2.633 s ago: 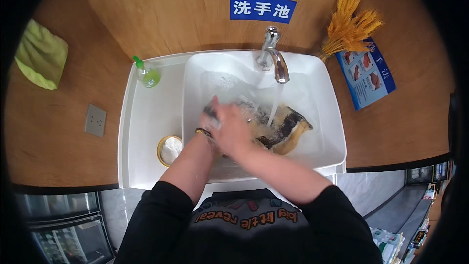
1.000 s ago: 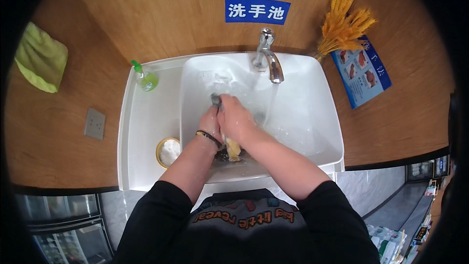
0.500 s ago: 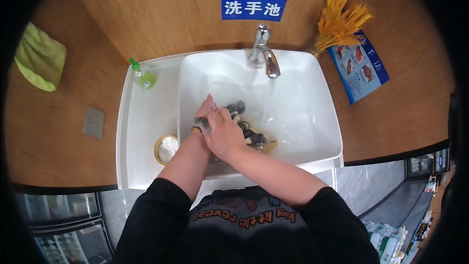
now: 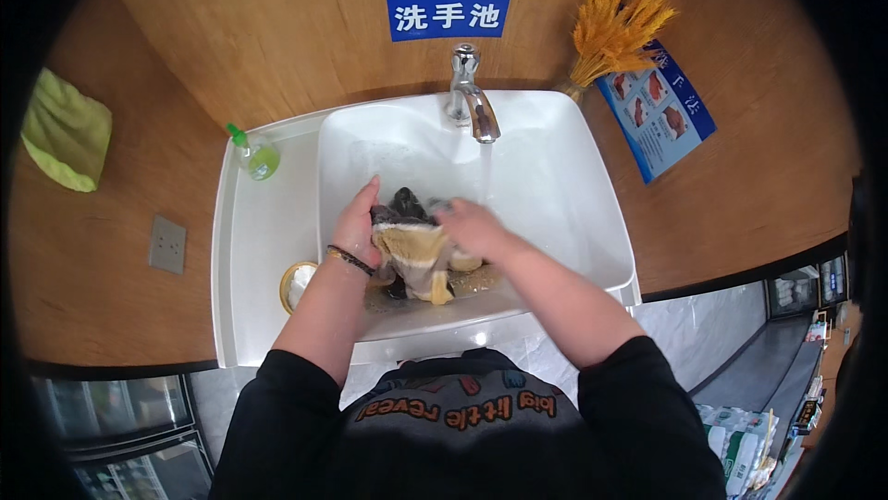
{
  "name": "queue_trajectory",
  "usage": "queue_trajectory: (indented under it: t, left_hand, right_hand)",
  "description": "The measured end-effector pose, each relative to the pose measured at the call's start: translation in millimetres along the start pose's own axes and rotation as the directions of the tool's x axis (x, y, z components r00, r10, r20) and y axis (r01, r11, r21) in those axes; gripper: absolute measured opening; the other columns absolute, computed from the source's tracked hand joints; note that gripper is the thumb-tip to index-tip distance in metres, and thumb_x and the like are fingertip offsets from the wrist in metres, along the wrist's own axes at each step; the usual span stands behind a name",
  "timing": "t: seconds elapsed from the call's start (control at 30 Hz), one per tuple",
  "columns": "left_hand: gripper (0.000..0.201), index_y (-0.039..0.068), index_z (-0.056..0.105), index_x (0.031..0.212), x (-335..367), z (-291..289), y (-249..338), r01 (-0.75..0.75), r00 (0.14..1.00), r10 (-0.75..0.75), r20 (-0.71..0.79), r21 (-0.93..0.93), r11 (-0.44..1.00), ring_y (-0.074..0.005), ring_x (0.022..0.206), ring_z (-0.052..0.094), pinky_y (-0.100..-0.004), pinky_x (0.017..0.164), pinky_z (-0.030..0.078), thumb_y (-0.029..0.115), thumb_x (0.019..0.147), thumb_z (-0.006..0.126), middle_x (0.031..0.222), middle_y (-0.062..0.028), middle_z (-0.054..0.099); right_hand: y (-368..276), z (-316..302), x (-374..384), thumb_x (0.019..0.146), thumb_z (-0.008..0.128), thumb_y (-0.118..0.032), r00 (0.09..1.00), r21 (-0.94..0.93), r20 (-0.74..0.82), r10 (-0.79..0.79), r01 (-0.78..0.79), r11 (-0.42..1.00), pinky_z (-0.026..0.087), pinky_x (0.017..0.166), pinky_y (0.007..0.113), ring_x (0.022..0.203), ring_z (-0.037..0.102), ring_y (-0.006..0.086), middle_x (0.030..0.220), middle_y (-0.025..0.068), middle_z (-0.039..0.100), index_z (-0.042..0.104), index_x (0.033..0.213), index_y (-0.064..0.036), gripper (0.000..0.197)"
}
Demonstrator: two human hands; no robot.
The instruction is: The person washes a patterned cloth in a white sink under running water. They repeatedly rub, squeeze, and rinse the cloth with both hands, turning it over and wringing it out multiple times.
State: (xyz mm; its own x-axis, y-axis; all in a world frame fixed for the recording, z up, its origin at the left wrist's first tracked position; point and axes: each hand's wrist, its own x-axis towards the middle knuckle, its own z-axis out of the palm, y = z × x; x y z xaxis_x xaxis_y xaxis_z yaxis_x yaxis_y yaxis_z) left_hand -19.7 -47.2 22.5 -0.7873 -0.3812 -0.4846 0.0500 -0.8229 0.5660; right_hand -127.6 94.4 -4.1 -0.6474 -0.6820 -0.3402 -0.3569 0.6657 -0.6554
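In the white sink [image 4: 564, 185], a wet cloth [image 4: 413, 246] with tan, white and dark grey bands hangs spread between my two hands. My left hand [image 4: 356, 224] grips its left edge, thumb up. At its upper right edge my right hand [image 4: 472, 228] has its fingers closed on the fabric, slightly blurred. The cloth's lower end dips toward brownish water at the near side of the basin. Water runs from the chrome faucet [image 4: 473, 110] just beyond my right hand.
On the left ledge stand a green-capped bottle of green liquid [image 4: 260, 161] and a bowl of white powder [image 4: 298, 285]. A yellow-green towel [image 4: 67, 130] hangs at left. Dried yellow stalks [image 4: 615, 33] and a blue poster [image 4: 659, 116] are at right.
My hands were pressed together with grey fabric at the left wrist, above the bunched cloth. Now they are apart, holding the cloth lifted and spread. The view has shifted slightly.
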Motion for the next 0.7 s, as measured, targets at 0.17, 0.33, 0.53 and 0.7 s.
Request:
queue_trajectory:
  t: [0.17,0.33,0.53,0.7]
  left_hand:
    - [0.046,0.003,0.049,0.102,37.1,-22.2,-31.8,-0.111,0.993,0.035,0.109,0.858,0.501,-0.0231,0.094,0.054,-0.0359,0.082,0.045,0.033,0.073,0.069,0.091,-0.0106,0.055]
    - [0.052,0.000,0.046,0.110,33.3,3.2,-63.0,-0.375,0.906,0.081,0.415,0.878,-0.296,-0.0299,0.098,0.053,-0.0375,0.084,0.044,0.026,0.070,0.067,0.100,-0.0184,0.054]
    - [0.037,0.007,0.049,0.112,59.9,8.5,-58.6,-0.112,0.986,0.043,0.159,0.841,-0.530,-0.0334,0.106,0.050,-0.0394,0.089,0.042,0.022,0.077,0.054,0.116,-0.0191,0.046]
    - [0.043,0.008,0.048,0.115,64.2,11.1,-57.7,-0.019,0.985,0.147,0.094,0.897,-0.443,-0.0320,0.111,0.047,-0.0383,0.091,0.041,0.027,0.077,0.054,0.122,-0.0192,0.043]
  right_hand:
    - [70.5,-40.6,22.3,0.085,0.047,-0.038,0.974,-0.154,-0.224,0.034,-0.070,0.986,0.045,0.077,0.040,0.086,0.058,0.0339,0.090,0.0224,0.060,0.057,0.090,0.0021,0.041]
    - [65.3,-33.7,38.3,0.086,0.043,-0.029,0.912,-0.188,-0.357,0.203,-0.283,0.940,0.044,0.080,0.043,0.091,0.056,0.0375,0.094,0.0229,0.059,0.050,0.100,0.0016,0.034]
    - [39.6,-23.2,35.7,0.082,0.043,-0.018,0.999,-0.503,0.012,-0.050,0.049,0.863,0.044,0.083,0.043,0.098,0.056,0.0329,0.106,0.0192,0.056,0.047,0.107,-0.0039,0.029]
    - [49.2,-28.4,48.9,0.081,0.047,-0.021,0.962,-0.253,-0.237,0.138,-0.198,0.947,0.045,0.083,0.042,0.098,0.055,0.0339,0.106,0.0175,0.056,0.047,0.106,-0.0033,0.031]
